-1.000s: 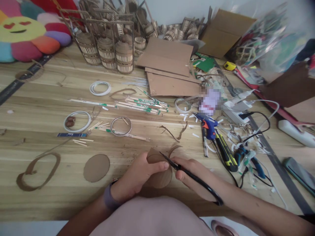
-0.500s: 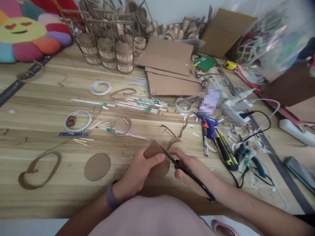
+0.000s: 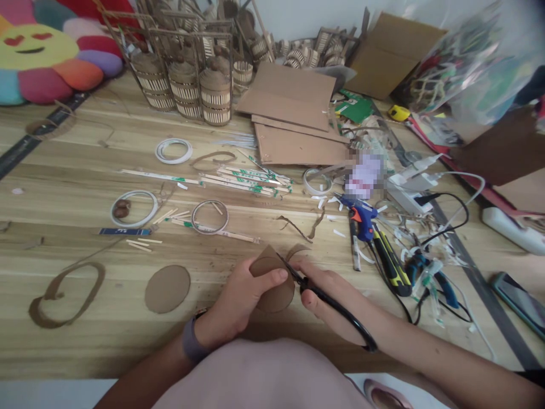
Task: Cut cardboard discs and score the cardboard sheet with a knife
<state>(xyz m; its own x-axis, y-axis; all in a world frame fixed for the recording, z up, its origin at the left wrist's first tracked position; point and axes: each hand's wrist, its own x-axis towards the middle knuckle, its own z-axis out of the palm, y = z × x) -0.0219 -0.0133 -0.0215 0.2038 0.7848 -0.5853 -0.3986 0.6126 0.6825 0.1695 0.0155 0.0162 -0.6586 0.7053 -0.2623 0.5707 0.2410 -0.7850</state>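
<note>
Cardboard piece [image 3: 275, 293] is gripped by left hand [image 3: 242, 295] at near edge of worktop [image 3: 123, 341], right of cut cardboard disc [image 3: 167, 289]. Black-handled scissors [image 3: 332, 304] are held in right hand [image 3: 336, 295], blades at the piece's upper right edge. Blue glue gun [image 3: 361, 218] is noted farther right, beside yellow-black cutter [image 3: 390, 261].

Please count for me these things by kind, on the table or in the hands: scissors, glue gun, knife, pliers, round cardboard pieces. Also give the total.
Scissors: 1
Glue gun: 1
Knife: 1
Pliers: 1
Round cardboard pieces: 2 (loose piece, held piece with a corner uncut)
Total: 6
</note>
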